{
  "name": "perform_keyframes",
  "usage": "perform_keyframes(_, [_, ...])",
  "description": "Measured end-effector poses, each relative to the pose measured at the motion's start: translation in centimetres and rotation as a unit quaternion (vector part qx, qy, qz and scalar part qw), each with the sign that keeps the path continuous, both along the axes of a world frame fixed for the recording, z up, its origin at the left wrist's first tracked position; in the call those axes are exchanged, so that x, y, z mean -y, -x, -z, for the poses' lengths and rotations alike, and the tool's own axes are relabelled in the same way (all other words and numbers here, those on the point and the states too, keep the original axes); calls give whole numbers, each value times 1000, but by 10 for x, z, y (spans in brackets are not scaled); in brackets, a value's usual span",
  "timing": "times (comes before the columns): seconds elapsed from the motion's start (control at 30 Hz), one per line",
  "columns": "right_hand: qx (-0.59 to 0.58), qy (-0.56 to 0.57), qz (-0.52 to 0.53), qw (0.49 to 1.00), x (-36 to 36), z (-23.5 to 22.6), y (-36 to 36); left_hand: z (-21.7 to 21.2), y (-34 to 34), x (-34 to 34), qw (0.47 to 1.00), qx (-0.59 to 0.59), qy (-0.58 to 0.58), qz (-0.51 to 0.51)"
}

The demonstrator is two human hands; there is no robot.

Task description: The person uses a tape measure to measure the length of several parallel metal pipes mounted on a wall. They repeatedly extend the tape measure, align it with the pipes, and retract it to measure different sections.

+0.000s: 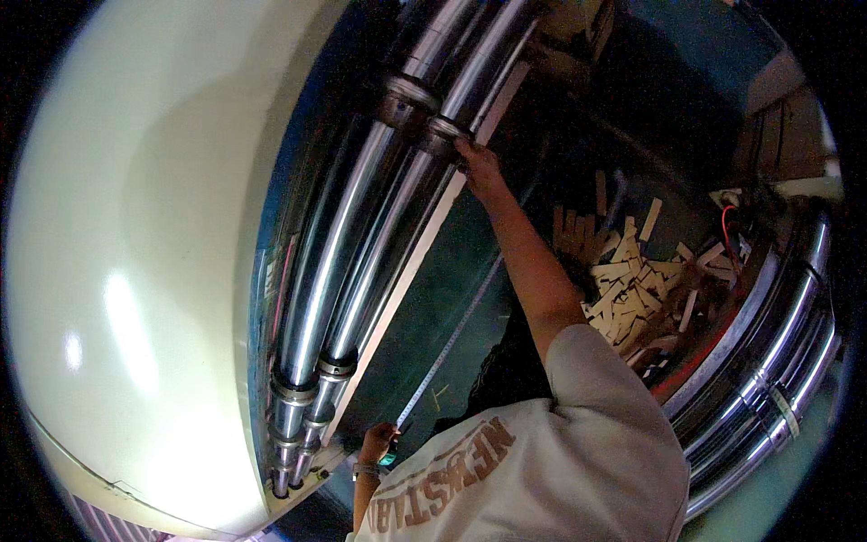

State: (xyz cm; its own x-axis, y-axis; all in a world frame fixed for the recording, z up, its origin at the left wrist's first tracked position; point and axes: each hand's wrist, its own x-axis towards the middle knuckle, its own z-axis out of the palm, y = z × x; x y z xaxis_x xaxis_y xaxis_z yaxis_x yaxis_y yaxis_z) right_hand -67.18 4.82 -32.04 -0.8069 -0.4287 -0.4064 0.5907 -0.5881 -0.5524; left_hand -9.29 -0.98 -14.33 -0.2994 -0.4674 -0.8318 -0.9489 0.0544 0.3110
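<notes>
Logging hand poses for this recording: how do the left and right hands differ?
The left hand holds a tape measure, while the right hand is at a metal collar. The left has a wristband; the right shows none. Both look ungloved.

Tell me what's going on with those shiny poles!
The person's left hand grips a tape measure, its blade stretched out over a dark surface; where it ends is hard to see. The right hand touches a collar on one shiny pole. Pale strips lie heaped off to the right.
</notes>
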Motion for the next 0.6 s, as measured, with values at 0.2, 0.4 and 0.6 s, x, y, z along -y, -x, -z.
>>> perform_keyframes(0.2, [-12, 13, -9, 1000, 3, -4, 5, -6, -2, -3, 997, 29, 11, -74])
perform_keyframes(0.4, [31, -63, -10, 997, 7, 5, 17, 1, -10, 6, 997, 40, 25, -57])
perform_keyframes(0.6, [36, -1, -19, 999, -1, 9, 22, -10, 18, 6, 995, 29, 24, -95])
